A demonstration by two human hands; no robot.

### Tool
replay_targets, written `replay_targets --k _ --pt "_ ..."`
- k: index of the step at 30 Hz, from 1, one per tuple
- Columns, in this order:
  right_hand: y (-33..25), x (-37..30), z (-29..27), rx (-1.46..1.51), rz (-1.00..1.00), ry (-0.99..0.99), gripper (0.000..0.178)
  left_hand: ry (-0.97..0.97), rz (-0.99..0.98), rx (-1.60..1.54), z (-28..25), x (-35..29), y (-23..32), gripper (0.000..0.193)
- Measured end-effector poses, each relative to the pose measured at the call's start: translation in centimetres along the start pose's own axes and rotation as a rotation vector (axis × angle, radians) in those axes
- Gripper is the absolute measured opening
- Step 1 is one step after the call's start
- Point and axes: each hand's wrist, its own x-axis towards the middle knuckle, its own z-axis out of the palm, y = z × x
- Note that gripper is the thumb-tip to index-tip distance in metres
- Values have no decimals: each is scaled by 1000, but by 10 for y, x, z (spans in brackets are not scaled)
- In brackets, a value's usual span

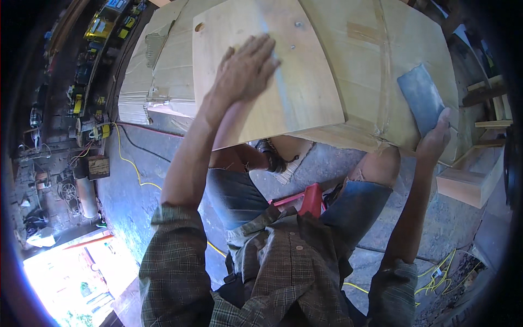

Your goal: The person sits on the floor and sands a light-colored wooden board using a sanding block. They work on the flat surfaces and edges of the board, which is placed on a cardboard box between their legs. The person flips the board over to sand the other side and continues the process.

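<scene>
A pale wooden panel [305,82] with a straight near edge and curved right side lies on the cardboard-covered worktop [359,65] before me. It has a round hole near its far left corner and small marks at the far right. My left hand [245,68] rests flat on the panel, fingers stretched out, holding nothing. Off to the right, past the panel's edge, my right hand [436,136] grips the near end of a grey rectangular sheet of sandpaper [422,95]. The sandpaper is over the cardboard, apart from the panel; whether it touches the cardboard I cannot tell.
Shelves with yellow and black power tools [98,30] line the left side. A red stool [311,200] shows between my legs. Yellow cords [136,174] run across the concrete floor, some coiled at lower right [436,280]. Wooden box-like pieces [463,185] stand at the right.
</scene>
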Motion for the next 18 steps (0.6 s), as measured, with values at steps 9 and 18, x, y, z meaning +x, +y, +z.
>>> replay_targets --k 9,18 --pt "-10 -8 14 -86 21 90 65 -51 -86 -53 2 44 -16 48" --pt "-1 -3 6 -191 -78 108 65 2 112 -139 -24 -55 64 56"
